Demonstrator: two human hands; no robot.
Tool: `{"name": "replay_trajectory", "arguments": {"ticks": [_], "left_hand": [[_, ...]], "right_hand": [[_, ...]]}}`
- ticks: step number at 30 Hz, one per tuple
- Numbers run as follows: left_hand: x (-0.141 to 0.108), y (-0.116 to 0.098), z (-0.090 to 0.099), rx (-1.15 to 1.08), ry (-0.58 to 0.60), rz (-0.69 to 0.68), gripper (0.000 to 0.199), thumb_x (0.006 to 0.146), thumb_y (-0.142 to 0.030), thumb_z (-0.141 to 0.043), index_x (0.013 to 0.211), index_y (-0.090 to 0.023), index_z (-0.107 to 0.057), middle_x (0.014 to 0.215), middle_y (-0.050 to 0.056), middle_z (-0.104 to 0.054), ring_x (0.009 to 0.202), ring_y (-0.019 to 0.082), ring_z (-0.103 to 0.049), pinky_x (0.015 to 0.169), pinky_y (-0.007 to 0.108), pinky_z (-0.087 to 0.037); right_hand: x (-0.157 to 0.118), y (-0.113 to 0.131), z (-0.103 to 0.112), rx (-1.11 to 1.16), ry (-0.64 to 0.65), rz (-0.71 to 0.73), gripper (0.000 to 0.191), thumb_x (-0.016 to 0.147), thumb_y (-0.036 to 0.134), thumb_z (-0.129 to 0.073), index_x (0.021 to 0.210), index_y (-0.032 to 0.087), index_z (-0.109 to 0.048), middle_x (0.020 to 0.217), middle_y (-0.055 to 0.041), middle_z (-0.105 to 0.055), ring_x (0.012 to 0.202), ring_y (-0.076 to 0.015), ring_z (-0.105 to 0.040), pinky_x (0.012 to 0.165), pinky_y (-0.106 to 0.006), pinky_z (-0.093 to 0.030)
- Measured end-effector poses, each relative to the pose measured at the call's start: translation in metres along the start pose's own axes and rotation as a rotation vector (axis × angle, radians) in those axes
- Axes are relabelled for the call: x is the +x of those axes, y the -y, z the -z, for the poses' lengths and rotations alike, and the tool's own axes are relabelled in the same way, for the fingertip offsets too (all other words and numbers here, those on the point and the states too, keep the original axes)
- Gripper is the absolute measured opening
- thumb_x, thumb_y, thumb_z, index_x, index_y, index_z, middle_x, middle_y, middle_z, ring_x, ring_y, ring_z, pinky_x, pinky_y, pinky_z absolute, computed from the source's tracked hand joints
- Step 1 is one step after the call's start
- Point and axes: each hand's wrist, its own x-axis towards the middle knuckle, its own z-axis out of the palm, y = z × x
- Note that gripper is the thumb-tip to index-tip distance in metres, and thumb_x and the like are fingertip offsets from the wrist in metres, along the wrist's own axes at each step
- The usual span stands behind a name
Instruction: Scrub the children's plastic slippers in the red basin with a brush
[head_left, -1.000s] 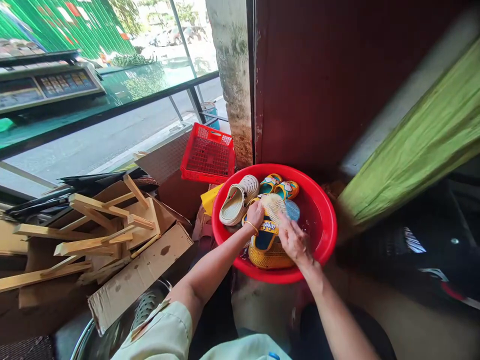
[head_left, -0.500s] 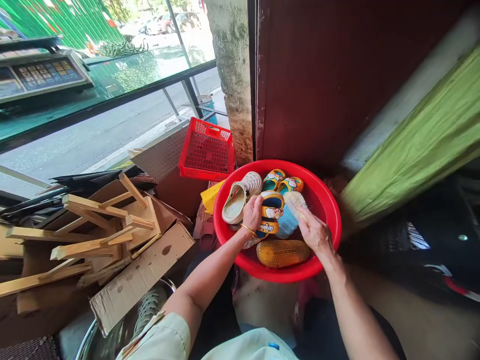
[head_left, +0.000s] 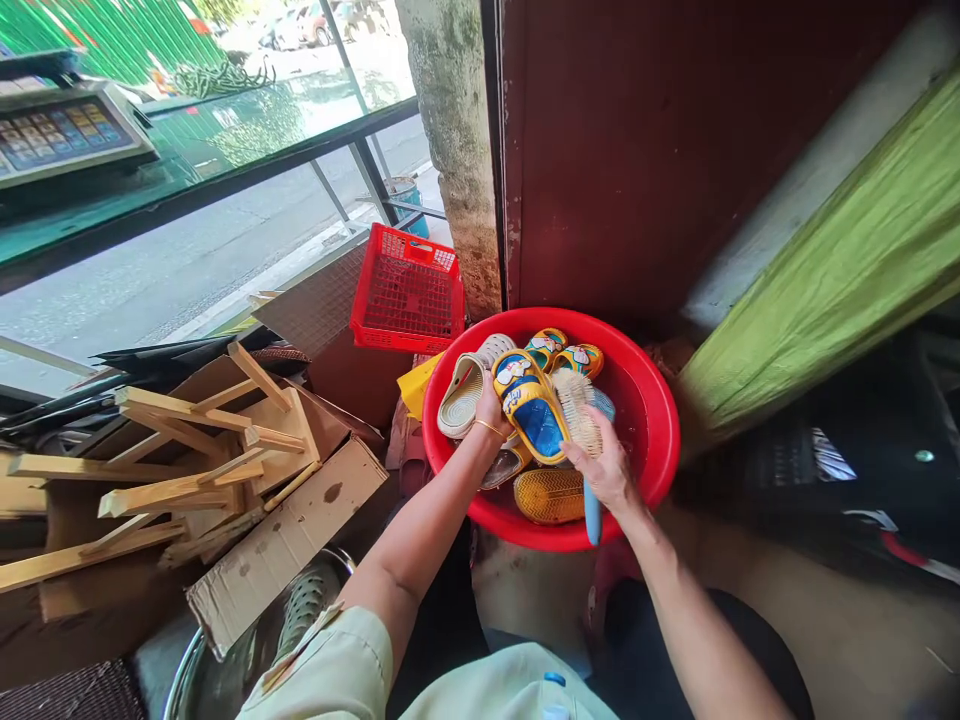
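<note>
Yellow slipper (head_left: pixel 541 428) with a blue insole, held above the middle of a red basin (head_left: pixel 664 425), its decorated toe pointing to eleven o'clock and its open heel to five. The person's left hand (head_left: pixel 491 405), with a bracelet (head_left: pixel 491 427) at the wrist, has its grip closed on the slipper's side at nine o'clock. The right hand (head_left: pixel 606 468) has its grip around a brush (head_left: pixel 576 402); the pale bristles lie just beside the slipper at three o'clock, and the blue handle points to six. Whether the bristles touch the slipper, I cannot tell.

Inside the basin, a white clog (head_left: pixel 462 396) sits at ten o'clock and two small slippers (head_left: pixel 547 347) at twelve, toward one. A yellow sole (head_left: pixel 549 495) faces up at six. A blue item (head_left: pixel 604 404), partly hidden, lies behind the brush at two o'clock. Water shows at three.

Outside the basin, a red crate (head_left: pixel 411 292) stands at eleven o'clock. Wooden legs (head_left: pixel 217 435) and cardboard (head_left: pixel 289 545) are heaped at nine. Green cloth (head_left: pixel 832 255) hangs slantwise at two.
</note>
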Motion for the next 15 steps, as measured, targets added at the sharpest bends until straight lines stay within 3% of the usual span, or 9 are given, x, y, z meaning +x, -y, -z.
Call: {"name": "replay_trajectory", "arguments": {"ticks": [2,4,6,9,12,15], "left_hand": [[-0.002,0.002,-0.001,-0.062,0.011,0.092,0.066,0.102,-0.066,-0.036,0.124,-0.012,-0.068,0.100,0.014,-0.079,0.096,0.029,-0.077,0.094,0.046,-0.061],[-0.010,0.007,-0.003,-0.085,0.059,0.133,0.071,0.100,-0.071,-0.037,0.127,-0.012,-0.067,0.104,0.015,-0.079,0.098,0.030,-0.077,0.096,0.047,-0.061],[-0.020,0.015,-0.007,-0.073,0.150,0.166,0.079,0.095,-0.078,-0.039,0.129,-0.013,-0.067,0.107,0.015,-0.079,0.103,0.032,-0.076,0.098,0.048,-0.060],[-0.033,0.028,-0.010,-0.050,0.292,0.242,0.086,0.091,-0.084,-0.041,0.130,-0.013,-0.068,0.110,0.016,-0.078,0.110,0.034,-0.073,0.102,0.049,-0.058],[-0.034,0.030,-0.010,-0.096,0.373,0.257,0.085,0.092,-0.082,-0.039,0.131,-0.012,-0.067,0.113,0.018,-0.077,0.111,0.035,-0.072,0.101,0.051,-0.058],[-0.026,0.020,-0.007,-0.118,0.365,0.273,0.087,0.093,-0.083,-0.034,0.130,-0.012,-0.066,0.114,0.020,-0.076,0.111,0.036,-0.071,0.099,0.054,-0.057]], "right_hand": [[0.000,0.002,-0.008,0.035,-0.016,-0.069,0.084,0.078,0.053,-0.077,0.150,0.019,-0.049,0.132,-0.0157,-0.071,0.109,-0.0314,-0.073,0.092,-0.045,-0.061],[0.001,0.005,-0.015,0.091,-0.058,-0.192,0.084,0.075,0.052,-0.078,0.148,0.019,-0.051,0.116,-0.0129,-0.075,0.083,-0.0269,-0.075,0.073,-0.041,-0.063],[0.003,0.011,-0.019,0.212,-0.088,-0.318,0.084,0.073,0.052,-0.079,0.146,0.020,-0.052,0.097,-0.0061,-0.076,0.059,-0.0192,-0.066,0.055,-0.035,-0.058],[0.006,0.019,-0.023,0.401,-0.093,-0.416,0.084,0.071,0.054,-0.080,0.143,0.022,-0.052,0.087,-0.0006,-0.072,0.051,-0.0150,-0.061,0.048,-0.030,-0.053],[0.010,0.023,-0.021,0.359,-0.073,-0.382,0.080,0.076,0.058,-0.076,0.143,0.021,-0.053,0.087,-0.0025,-0.073,0.052,-0.0164,-0.063,0.047,-0.029,-0.053],[0.009,0.024,-0.010,0.183,-0.190,-0.219,0.071,0.086,0.058,-0.067,0.144,0.020,-0.054,0.089,-0.0047,-0.073,0.052,-0.0156,-0.061,0.049,-0.030,-0.054]]}}
